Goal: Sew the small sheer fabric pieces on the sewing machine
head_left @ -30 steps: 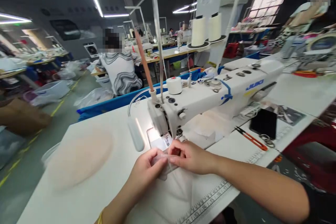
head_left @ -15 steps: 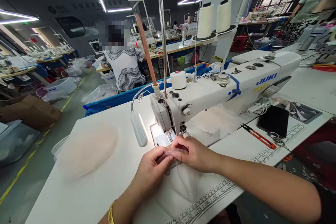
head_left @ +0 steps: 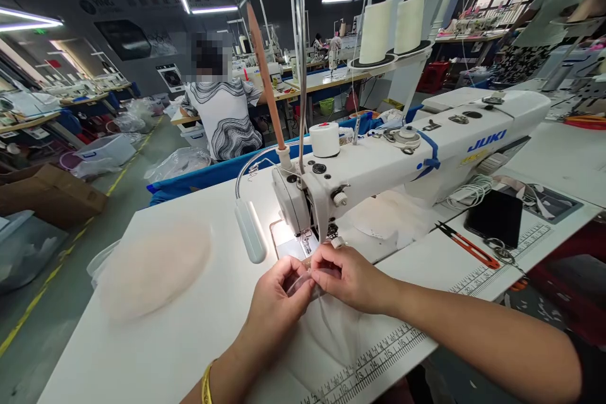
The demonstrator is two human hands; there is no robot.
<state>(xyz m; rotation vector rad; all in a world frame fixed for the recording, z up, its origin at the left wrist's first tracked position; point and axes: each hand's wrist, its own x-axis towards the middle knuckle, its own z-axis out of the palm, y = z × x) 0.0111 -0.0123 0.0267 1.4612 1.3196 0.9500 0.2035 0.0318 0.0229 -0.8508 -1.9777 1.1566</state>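
1. Across the white sewing table (head_left: pixel 156 353) we have our biggest player, broad and flat, with a printed ruler along the near edge and our sheer fabric lying on it.
2. Next in size, the white Juki sewing machine (head_left: pixel 426 151) stretches away to our right, its needle end sitting just beyond our fingers.
3. Out to the left lies a pale round fabric pile (head_left: pixel 154 268), well apart from the action.
4. On the right, a black phone (head_left: pixel 495 218) and red thread snips (head_left: pixel 466 246) rest near each other on the table.
5. Now our hands: the left hand (head_left: pixel 277 303) is curled closed, thumb and fingertips pinching a small translucent fabric piece (head_left: pixel 303 282).
6. Our right hand (head_left: pixel 348 278) pinches that same piece from the other side, fingers closed on it; the two hands nearly touch.
7. The piece itself sits just in front of the presser foot, held slightly above the table. We judge it very light, limp and a bit slippery, prone to curling or sliding between the fingers.
8. Best hold, we reckon: fingertip pinches at the edges on either side, keeping it gently taut and flat, not bunched in the middle.
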